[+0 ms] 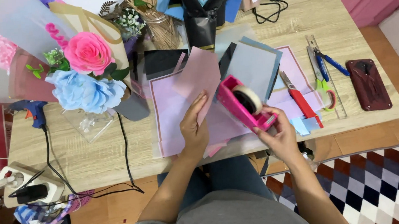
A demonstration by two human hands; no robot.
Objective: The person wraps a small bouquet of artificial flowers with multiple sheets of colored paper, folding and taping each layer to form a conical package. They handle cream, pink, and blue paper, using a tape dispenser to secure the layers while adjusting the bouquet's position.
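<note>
Pink paper sheet (200,79) is pinched upright in the left hand (193,129), above the lilac sheets (176,113) spread on the wooden table (95,156). Just right of that grip, the right hand (278,137) clasps a pink tape dispenser (243,105). No tape strip looks pulled yet; nothing appears stuck down.

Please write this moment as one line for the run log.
left hand: holds pink paper sheet | right hand: holds pink tape dispenser | nearby: red cutter, scissors on wooden table
</note>
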